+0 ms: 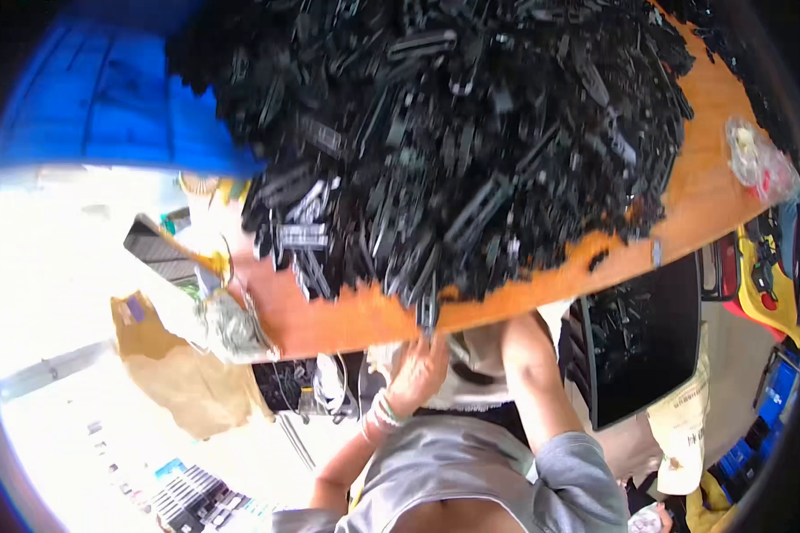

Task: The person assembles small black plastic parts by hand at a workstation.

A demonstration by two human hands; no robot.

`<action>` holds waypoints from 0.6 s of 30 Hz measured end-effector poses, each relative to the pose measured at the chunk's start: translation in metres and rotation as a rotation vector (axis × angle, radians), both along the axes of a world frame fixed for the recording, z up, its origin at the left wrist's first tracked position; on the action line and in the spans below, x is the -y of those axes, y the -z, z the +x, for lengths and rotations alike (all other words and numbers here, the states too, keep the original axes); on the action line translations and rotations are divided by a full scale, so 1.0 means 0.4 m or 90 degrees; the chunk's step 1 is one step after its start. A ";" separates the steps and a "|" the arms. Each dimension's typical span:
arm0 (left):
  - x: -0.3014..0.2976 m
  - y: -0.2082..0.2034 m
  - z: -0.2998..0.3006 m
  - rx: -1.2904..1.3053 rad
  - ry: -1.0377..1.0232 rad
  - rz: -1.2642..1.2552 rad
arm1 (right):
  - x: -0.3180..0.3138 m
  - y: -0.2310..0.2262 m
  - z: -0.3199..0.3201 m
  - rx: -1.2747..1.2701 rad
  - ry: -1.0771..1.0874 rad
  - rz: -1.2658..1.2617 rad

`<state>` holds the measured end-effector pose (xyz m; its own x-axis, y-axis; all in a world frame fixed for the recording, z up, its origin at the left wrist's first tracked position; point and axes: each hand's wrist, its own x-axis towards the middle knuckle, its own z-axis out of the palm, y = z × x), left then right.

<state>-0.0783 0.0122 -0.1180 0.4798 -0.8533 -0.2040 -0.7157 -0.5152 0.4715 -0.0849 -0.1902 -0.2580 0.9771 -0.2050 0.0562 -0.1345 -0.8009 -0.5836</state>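
Note:
A big heap of black plastic parts (471, 151) covers most of an orange-brown tabletop (320, 324). My left hand (420, 371), with bands on its wrist, is at the table's near edge. Its fingers look closed on the lower end of a narrow black plastic part (428, 313) that sticks out past the edge; the fingertips are blurred. From my right arm only the bare forearm (535, 377) shows, reaching under the tabletop's edge. The table hides my right hand and whatever it may touch.
Right of my legs stands a black bin (644, 346) with dark parts inside. A clear plastic bag (760, 164) lies on the table's right end. Left are a crumpled clear bag (227, 324), a brown paper sack (173, 369) and a blue surface (107, 98). A yellow tray (769, 284) sits far right.

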 end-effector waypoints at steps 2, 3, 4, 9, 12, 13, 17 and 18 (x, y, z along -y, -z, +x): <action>-0.015 -0.009 -0.015 0.010 -0.048 -0.112 | -0.040 -0.019 -0.043 -0.007 -0.004 -0.002; -0.029 -0.014 -0.021 0.022 -0.050 -0.156 | -0.048 -0.028 -0.059 -0.010 0.000 -0.008; -0.045 -0.015 -0.024 0.012 -0.055 -0.113 | -0.052 -0.038 -0.073 -0.012 0.005 -0.014; -0.102 -0.044 -0.028 -0.009 -0.040 -0.129 | -0.048 -0.086 -0.120 -0.020 0.046 -0.048; -0.103 -0.121 -0.011 0.014 -0.037 -0.230 | -0.044 -0.178 -0.102 -0.084 0.058 0.067; -0.100 -0.144 0.000 0.038 -0.038 -0.313 | -0.060 -0.240 -0.123 -0.161 0.069 0.199; 0.005 -0.219 0.056 0.207 -0.092 -0.479 | -0.102 -0.362 -0.233 -0.145 0.132 0.317; 0.028 -0.223 0.070 0.208 -0.096 -0.479 | -0.117 -0.381 -0.245 -0.050 0.158 0.334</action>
